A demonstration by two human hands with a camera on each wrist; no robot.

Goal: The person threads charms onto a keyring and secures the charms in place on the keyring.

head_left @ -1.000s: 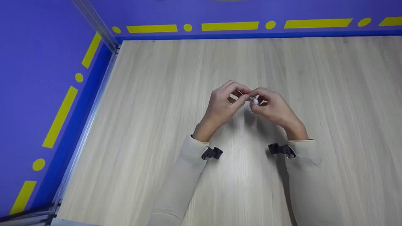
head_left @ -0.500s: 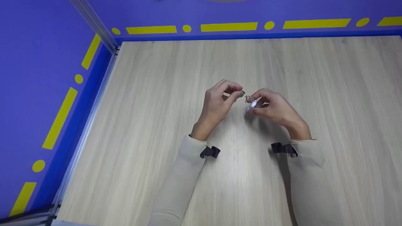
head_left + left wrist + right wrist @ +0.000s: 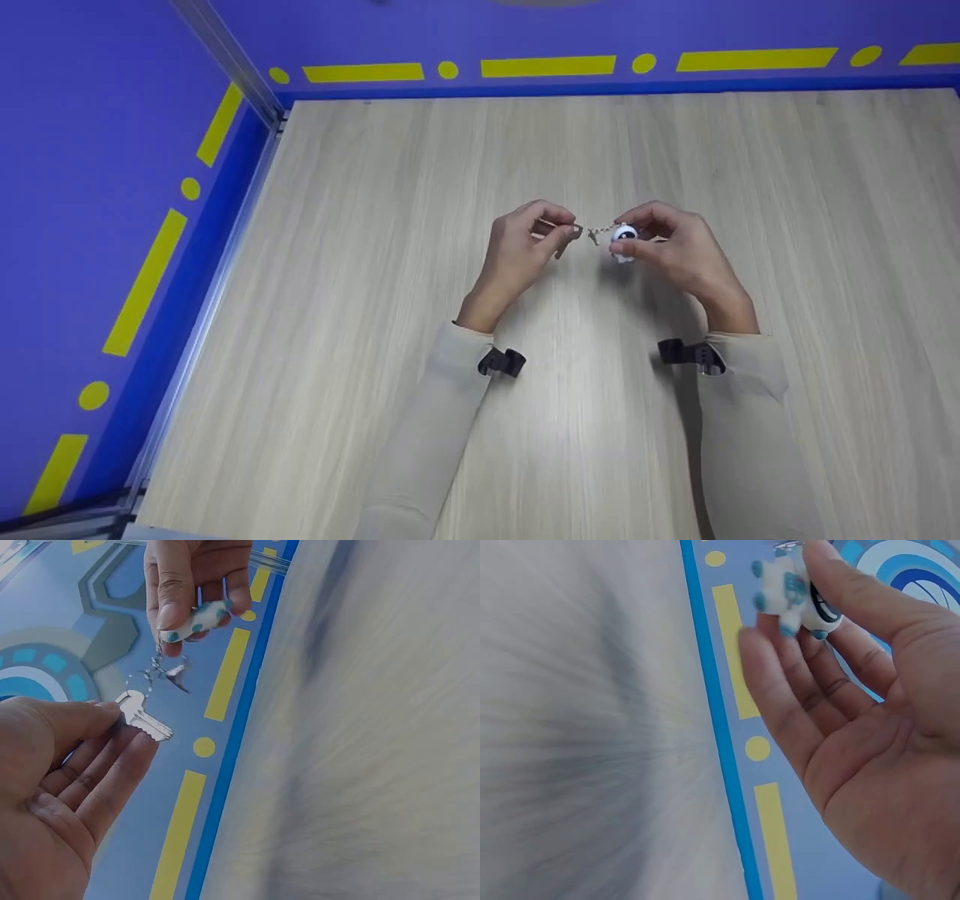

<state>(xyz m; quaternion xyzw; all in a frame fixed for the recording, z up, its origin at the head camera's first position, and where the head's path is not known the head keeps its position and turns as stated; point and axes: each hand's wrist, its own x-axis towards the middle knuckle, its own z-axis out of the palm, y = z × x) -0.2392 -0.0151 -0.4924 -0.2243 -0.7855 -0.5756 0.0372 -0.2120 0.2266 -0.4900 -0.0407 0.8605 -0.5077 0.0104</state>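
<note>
Above the table, my left hand [image 3: 525, 244] pinches a silver key [image 3: 142, 716] between thumb and fingers. The key's toothed blade points away from the thumb in the left wrist view. My right hand [image 3: 679, 251] holds a small white figurine keychain [image 3: 623, 241] with a dark face and blue-green spots, its thumb on the front. From the figurine a short metal chain [image 3: 600, 229] stretches toward the key. A thin ring [image 3: 139, 681] lies at the key's head; whether it passes through the hole is hard to tell. A small blurred metal piece [image 3: 178, 677] dangles from the chain.
Below both hands lies a light wood-grain table [image 3: 420, 300]. Blue panels with yellow marks [image 3: 547, 67] border its far and left sides, and a metal rail [image 3: 217, 277] runs along the left edge. Dark wrist straps [image 3: 502, 363] sit on both sleeves.
The hands, close together a second ago, have moved apart. My right hand has shifted right and turned the figurine's face into view. The chain now shows stretched between the hands.
</note>
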